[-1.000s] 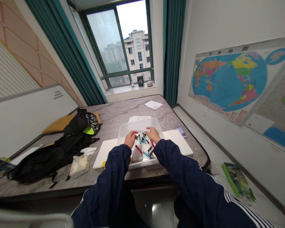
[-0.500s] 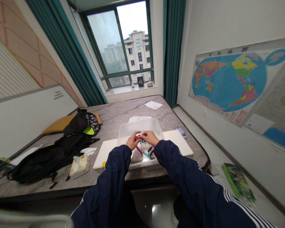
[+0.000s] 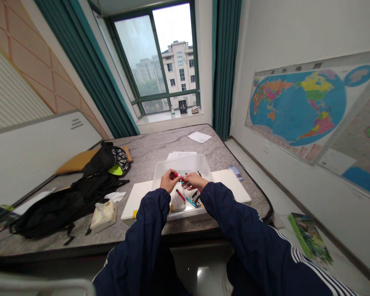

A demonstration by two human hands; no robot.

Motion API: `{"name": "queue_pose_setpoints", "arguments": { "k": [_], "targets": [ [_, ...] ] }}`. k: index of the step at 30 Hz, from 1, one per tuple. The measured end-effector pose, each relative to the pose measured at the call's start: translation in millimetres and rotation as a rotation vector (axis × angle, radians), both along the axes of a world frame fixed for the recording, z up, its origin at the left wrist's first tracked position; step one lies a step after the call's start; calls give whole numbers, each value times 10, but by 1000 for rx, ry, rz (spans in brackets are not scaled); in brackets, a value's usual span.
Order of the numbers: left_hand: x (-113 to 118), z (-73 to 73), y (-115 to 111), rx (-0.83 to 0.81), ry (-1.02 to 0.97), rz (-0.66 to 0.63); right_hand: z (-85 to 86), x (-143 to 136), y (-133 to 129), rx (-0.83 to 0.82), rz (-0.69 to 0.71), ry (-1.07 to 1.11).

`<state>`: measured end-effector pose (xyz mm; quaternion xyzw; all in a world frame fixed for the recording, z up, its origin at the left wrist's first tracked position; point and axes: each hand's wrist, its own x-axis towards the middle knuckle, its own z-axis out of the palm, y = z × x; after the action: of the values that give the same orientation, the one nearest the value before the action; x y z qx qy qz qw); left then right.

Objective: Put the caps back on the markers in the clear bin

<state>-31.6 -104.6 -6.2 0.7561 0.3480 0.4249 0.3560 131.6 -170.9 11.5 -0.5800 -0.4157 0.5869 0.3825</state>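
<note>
Head view: left hand (image 3: pixel 168 181) pinched a red pen (image 3: pixel 176 175); right hand (image 3: pixel 196 181), half-curled, hold unclear, probably steadied it over the plastic bin (image 3: pixel 185 163) at the mattress's (image 3: pixel 154 144) near edge.

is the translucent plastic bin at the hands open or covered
Open: no lid covers the translucent plastic bin, and a slim red pen and a slim teal pen show inside through its top.

Red pen (image 3: pixel 176 175), dark at one end, slanted, over translucent bin (image 3: pixel 180 163)
</note>
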Motion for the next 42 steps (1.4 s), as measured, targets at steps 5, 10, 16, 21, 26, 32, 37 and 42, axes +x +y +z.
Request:
{"name": "queue_pose_setpoints", "arguments": {
  "k": [5, 10, 16, 21, 26, 32, 37, 42],
  "targets": [
    [20, 41, -41, -26, -2, 24, 35, -17, -60, 23, 74, -13],
    [36, 67, -65, -45, -21, 20, -40, 0, -33, 96, 67, -108],
    [38, 61, -70, -47, -6, 89, -197, 23, 8, 175, 101, -353],
    [20, 64, -75, -21, 5, 114, -254, 23, 28, 214, 90, -440],
    [9, 72, -85, -36, 133, 175, -307, 42, 91, 307, -11, -517],
    [-10, 18, -67, -19, 249, 109, -185, 58, 71, 440, -189, -617],
    [-49, -77, -2, -36, 293, 146, -75, 61, 38, 520, -226, -685],
    [-84, -122, 20, -42, 355, 340, -82, 75, 40, 545, -267, -665]
  ]
}}
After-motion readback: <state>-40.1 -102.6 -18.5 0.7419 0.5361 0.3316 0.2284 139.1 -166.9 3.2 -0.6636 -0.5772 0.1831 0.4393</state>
